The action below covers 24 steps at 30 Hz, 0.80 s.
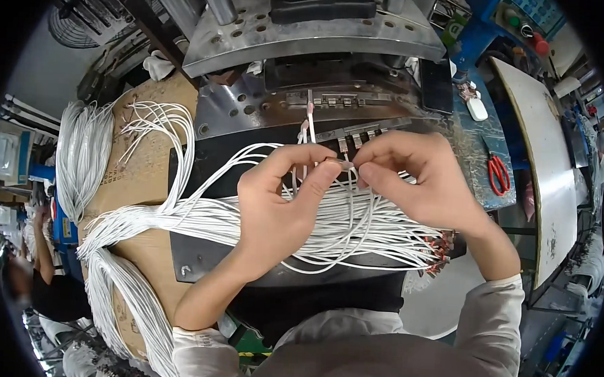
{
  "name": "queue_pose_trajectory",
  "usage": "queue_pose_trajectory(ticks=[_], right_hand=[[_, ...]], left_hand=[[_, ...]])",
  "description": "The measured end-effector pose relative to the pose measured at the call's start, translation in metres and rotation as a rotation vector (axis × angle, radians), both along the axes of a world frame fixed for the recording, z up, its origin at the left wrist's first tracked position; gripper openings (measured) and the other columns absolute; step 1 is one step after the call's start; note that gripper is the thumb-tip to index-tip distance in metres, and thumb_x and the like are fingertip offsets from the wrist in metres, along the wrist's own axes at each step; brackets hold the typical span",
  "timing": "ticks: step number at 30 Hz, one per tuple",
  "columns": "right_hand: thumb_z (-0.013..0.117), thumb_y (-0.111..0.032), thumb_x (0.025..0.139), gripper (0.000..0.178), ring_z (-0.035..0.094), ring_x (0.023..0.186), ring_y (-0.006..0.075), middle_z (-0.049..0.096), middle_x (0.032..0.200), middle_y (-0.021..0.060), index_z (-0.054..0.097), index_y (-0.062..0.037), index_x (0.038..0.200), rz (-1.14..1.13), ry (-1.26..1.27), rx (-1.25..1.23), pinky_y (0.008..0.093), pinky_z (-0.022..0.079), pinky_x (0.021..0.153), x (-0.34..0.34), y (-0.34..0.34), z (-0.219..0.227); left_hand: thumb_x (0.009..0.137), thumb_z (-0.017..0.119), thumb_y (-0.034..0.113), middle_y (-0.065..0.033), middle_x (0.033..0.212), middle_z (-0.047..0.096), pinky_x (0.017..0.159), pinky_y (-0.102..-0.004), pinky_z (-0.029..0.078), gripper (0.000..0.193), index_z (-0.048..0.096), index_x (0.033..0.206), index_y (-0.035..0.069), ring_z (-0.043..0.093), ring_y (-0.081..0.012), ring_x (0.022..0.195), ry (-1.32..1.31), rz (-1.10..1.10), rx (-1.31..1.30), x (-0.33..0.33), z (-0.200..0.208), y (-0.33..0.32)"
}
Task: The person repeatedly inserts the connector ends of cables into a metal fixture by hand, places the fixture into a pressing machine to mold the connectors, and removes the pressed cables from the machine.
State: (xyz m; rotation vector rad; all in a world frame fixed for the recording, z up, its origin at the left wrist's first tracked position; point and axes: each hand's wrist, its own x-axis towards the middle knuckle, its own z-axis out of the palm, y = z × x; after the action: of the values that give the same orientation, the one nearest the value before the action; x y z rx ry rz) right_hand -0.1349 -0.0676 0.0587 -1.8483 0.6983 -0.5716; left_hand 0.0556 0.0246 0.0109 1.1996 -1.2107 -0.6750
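Over the work plate, my left hand (pixel 278 197) and my right hand (pixel 420 177) come close together, each with thumb and forefinger pinched. Between the fingertips is the end of a white cable (pixel 347 165); its small tip is partly covered by my fingers. Just beyond them lies a slotted metal mould strip (pixel 348 140) with small metal pieces in its slots. A few cable ends stand upright beside my left fingers. Below both hands spreads a thick bundle of white cables (pixel 353 241), its red and copper-coloured ends (pixel 437 252) gathered at the right.
A heavy steel press plate (pixel 308 50) hangs above a second slotted strip (pixel 339 100). Red-handled pliers (pixel 498 175), a black phone (pixel 437 86) and a white device (pixel 477 108) lie right. Coiled white cables (pixel 84 159) rest on cardboard at left. Another person (pixel 42 271) is far left.
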Motion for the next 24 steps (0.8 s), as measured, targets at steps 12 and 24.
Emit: queue_pose_trajectory(ticks=[12, 24], right_hand=[[0.067, 0.000, 0.084, 0.005, 0.061, 0.060, 0.0090, 0.062, 0.064, 0.0042, 0.065, 0.0039, 0.085, -0.014, 0.023, -0.300, 0.0270, 0.050, 0.058, 0.001, 0.000, -0.004], [0.065, -0.003, 0.088, 0.012, 0.063, 0.078, 0.0284, 0.063, 0.087, 0.0136, 0.061, 0.0028, 0.098, 0.025, 0.541, -0.399, 0.0381, 0.050, 0.075, -0.099, -0.059, 0.009]], left_hand=[[0.092, 0.071, -0.001, -0.0075, 0.096, 0.070, 0.074, -0.0215, 0.048, 0.018, 0.067, 0.109, -0.005, 0.063, -0.0094, 0.086, -0.227, 0.003, -0.048, -0.008, 0.009, 0.002], [0.103, 0.057, 0.018, -0.0181, 0.118, 0.067, 0.091, -0.0356, 0.052, 0.029, 0.063, 0.123, -0.003, 0.065, -0.0272, 0.107, -1.046, 0.860, 0.242, 0.298, 0.028, 0.076]])
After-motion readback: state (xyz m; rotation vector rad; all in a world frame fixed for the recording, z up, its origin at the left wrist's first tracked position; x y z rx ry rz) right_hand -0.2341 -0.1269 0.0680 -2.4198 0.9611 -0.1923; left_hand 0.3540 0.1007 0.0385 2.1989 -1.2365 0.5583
